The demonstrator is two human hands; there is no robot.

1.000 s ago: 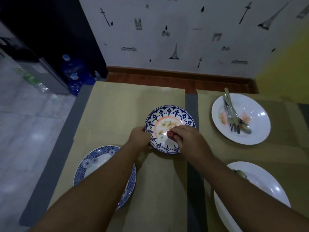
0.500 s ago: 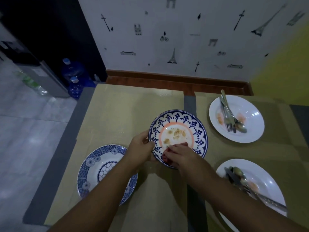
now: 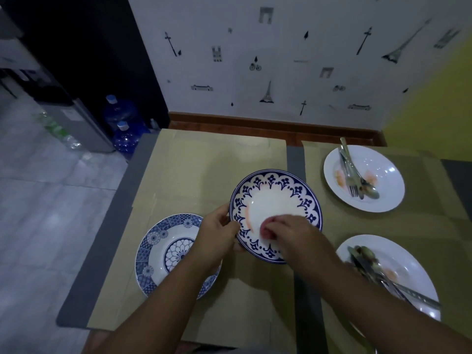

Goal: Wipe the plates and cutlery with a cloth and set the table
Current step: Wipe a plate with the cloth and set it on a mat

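Observation:
A blue-rimmed patterned plate [image 3: 278, 190] is tilted up in the middle of the table. My left hand [image 3: 218, 232] grips its left rim. My right hand [image 3: 293, 233] holds a small reddish cloth [image 3: 265, 228] bunched against the plate's white centre, where an orange smear shows at the left. A second blue floral plate [image 3: 166, 254] lies flat at the left, partly under my left forearm. Two white plates hold used cutlery: the far one [image 3: 383, 175] with a fork and spoon [image 3: 353, 175], the near one [image 3: 403, 267] with a knife and spoons [image 3: 375, 269].
Brown paper mats [image 3: 204, 169] cover the grey table [image 3: 109, 226]. The table's far edge meets a white wall with a wooden skirting [image 3: 268, 123]. Blue water bottles [image 3: 122, 123] and a grey dispenser [image 3: 76, 121] stand on the tiled floor at the left.
The plate has been lifted and tilted toward me. The crumbs seen in its centre earlier are gone, and my right hand has shifted across the centre with the cloth.

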